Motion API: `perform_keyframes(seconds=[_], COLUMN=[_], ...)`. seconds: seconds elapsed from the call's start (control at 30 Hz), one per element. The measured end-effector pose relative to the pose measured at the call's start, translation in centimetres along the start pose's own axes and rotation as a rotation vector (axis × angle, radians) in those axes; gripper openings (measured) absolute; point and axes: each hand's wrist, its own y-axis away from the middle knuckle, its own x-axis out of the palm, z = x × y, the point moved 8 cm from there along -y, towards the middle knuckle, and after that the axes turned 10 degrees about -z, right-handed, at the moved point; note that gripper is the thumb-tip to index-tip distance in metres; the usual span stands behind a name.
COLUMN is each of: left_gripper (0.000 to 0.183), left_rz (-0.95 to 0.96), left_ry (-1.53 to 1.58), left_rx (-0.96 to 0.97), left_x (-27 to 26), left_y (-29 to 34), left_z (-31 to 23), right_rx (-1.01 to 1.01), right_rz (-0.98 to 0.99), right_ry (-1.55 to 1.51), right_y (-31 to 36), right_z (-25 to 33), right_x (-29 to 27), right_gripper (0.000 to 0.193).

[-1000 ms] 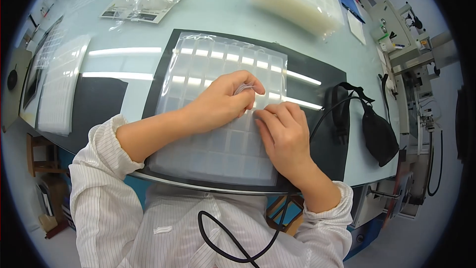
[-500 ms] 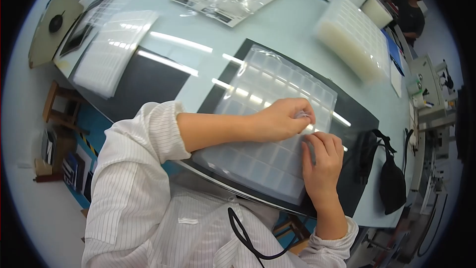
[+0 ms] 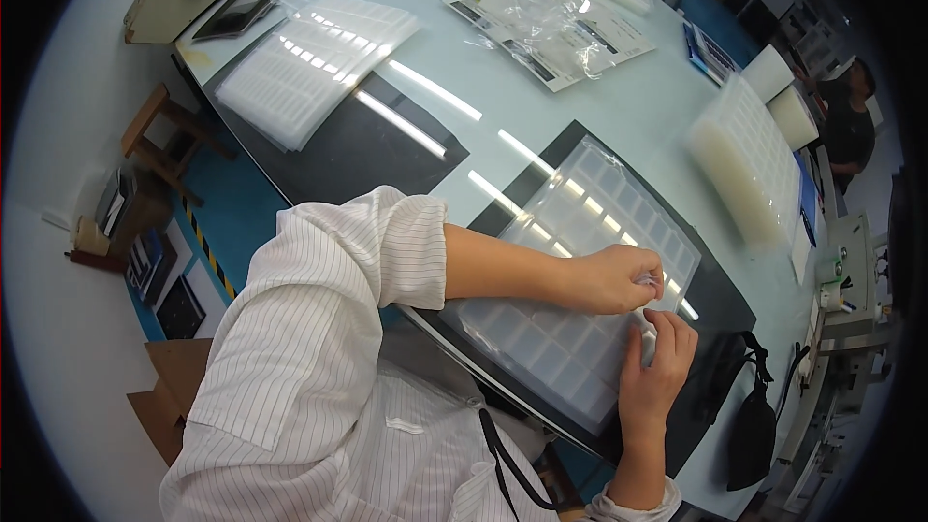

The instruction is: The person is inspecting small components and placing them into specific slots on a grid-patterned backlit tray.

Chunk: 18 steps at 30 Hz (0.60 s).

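Observation:
A flat, clear plastic tray with a grid of square compartments lies in front of me, under clear film that catches the light. My left hand reaches across it, thumb and fingers pinched on a crumpled bit of clear plastic film. Just below, at the tray's right side, is my right hand. Its fingers are bent and their tips meet shiny film near the thumb. The exact grip there is small and partly hidden.
The tray rests on a black mat. Compartment trays are stacked at the left and the right. Clear plastic lies on a printed sheet farther back. A black pouch sits at the right edge. A person stands beyond.
The whole view has shifted, so the table and hands appear lower and farther right. Both hands stay close together over the tray's right side, with little change in grip.

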Motion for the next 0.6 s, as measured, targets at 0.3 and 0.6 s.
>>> perform_keyframes(seconds=[0.3, 0.6], left_gripper=[0.027, 0.019], left_rz=[0.225, 0.059], left_ry=[-0.152, 0.096], left_rx=[0.075, -0.206], left_x=[1.3, -0.1], left_y=[1.6, 0.3], left_z=[-2.4, 1.0], right_rx=[0.376, 0.084], right_rz=[0.078, 0.045], right_ry=[-0.636, -0.044], right_y=[-0.1, 0.2], right_z=[-2.4, -2.9], right_x=[-1.1, -1.5], right_gripper=[0.007, 0.014])
